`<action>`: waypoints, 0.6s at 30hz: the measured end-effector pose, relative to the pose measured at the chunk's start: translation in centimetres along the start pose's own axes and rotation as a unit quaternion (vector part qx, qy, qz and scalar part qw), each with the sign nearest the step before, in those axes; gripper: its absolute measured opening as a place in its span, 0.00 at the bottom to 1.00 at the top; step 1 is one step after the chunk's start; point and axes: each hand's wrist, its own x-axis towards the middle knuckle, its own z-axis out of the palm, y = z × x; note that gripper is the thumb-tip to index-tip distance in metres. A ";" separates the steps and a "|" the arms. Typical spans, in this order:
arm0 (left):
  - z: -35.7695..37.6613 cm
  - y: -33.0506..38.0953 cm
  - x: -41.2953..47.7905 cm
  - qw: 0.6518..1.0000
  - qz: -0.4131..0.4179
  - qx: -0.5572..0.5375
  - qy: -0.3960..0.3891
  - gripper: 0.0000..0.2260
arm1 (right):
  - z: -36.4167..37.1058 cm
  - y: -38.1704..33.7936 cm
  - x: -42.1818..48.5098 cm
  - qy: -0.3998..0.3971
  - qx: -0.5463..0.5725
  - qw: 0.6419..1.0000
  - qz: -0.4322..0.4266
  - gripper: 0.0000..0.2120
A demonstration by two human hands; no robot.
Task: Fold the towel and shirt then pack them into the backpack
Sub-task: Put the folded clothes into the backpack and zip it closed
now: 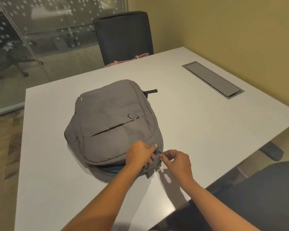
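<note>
Warm, dim overhead light; the right hand (pixel 178 162) casts a soft shadow on the table (pixel 207 114); frame edges bow.

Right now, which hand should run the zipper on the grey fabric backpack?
Right. The right hand pinches the zipper pull on the grey fabric backpack; the left hand holds the fabric beside it, bracing.

Wears a thin gold-coloured ring (pixel 174 150) on one finger of the right hand (pixel 178 162), at that hand's 12 o'clock edge. Shows a short pale nail (pixel 155 145) at the 2 o'clock edge of the left hand (pixel 138 155). Has left forearm (pixel 105 195) and right forearm (pixel 212 199) bare.
</note>
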 end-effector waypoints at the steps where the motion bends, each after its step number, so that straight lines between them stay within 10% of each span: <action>1: 0.6 -0.1 -0.3 0.999 -0.012 -0.027 -0.028 0.22 | 0.0 -0.1 -0.2 0.006 0.020 1.000 0.004 0.07; 9: 2.2 0.6 0.1 0.967 -0.076 -0.241 -0.030 0.16 | -0.6 -1.0 -0.5 -0.015 0.063 0.998 -0.027 0.04; 18: 2.8 -0.9 -0.6 0.979 0.008 -0.201 0.022 0.17 | -1.2 -1.6 3.4 -0.075 0.064 0.994 0.047 0.19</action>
